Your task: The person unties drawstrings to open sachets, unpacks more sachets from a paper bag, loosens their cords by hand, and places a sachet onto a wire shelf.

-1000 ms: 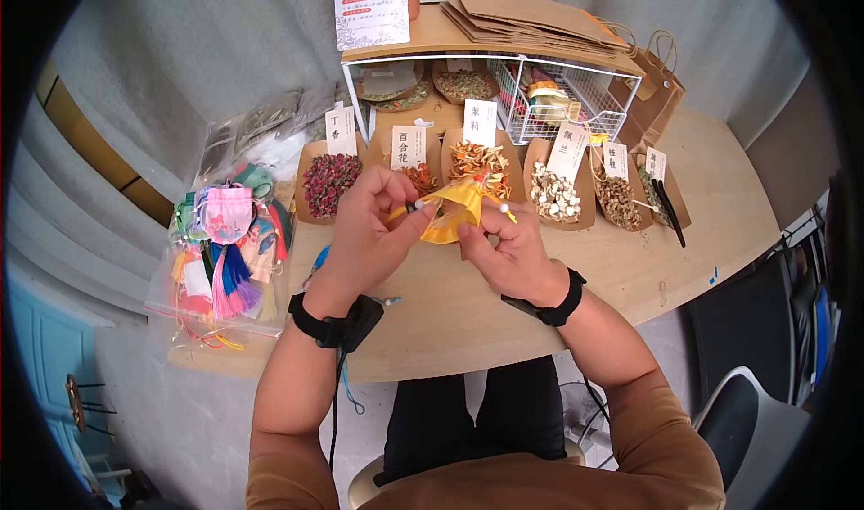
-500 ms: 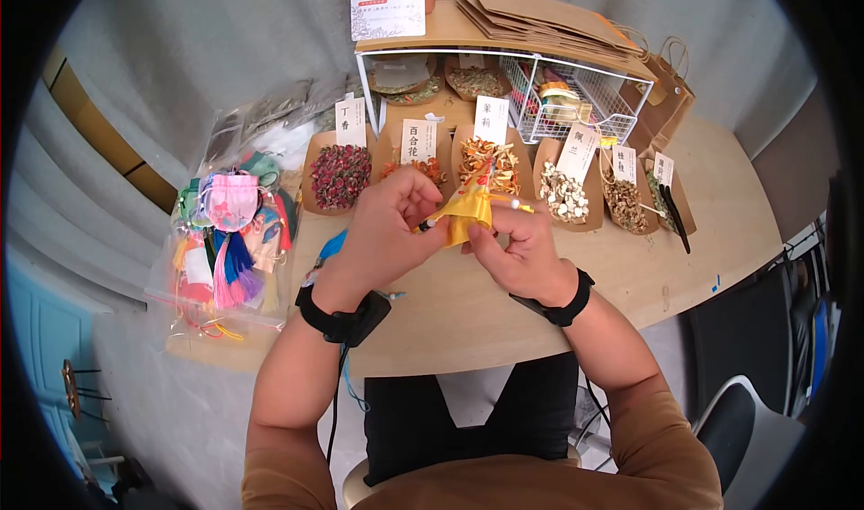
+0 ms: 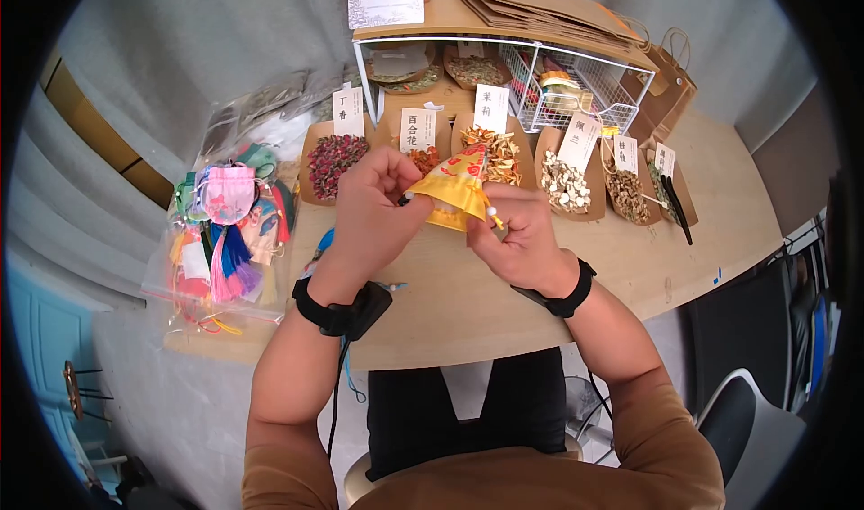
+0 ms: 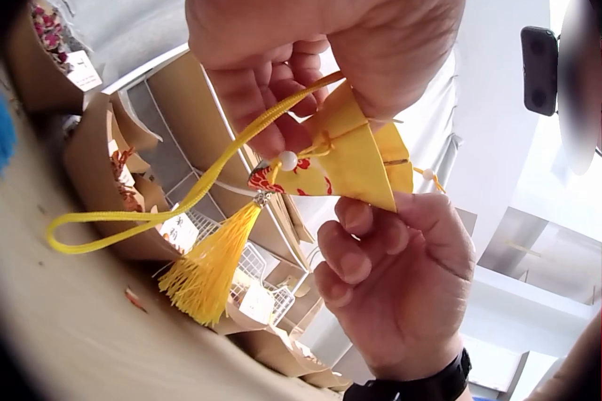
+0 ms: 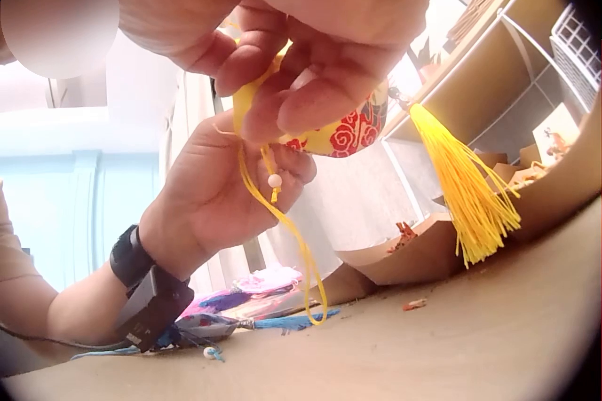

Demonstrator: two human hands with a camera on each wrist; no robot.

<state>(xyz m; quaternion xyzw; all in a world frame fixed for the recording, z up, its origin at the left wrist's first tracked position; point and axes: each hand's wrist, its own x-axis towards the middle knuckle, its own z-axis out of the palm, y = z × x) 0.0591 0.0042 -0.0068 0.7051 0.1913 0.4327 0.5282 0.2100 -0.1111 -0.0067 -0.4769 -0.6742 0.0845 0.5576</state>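
Between the two hands, over the table, is a small yellow drawstring pouch with red patterns, its mouth spread toward the person. My left hand pinches one side of the mouth between thumb and fingers. On the opposite side, my right hand pinches the rim with thumb and curled fingers. A yellow tassel hangs from the pouch's far end. From its side a looped yellow cord trails down, with a white bead close to the fabric. The pouch's inside is mostly hidden.
Kraft paper trays of dried flowers and herbs with label cards line the table's back. At left lies a plastic bag with colourful pouches and tassels. A white-framed shelf stands behind. Black tongs lean on the rightmost tray.
The pouch has turned in the fingers and its mouth is spread wider, with more of the red pattern showing. Both hands keep their grip and have shifted slightly.
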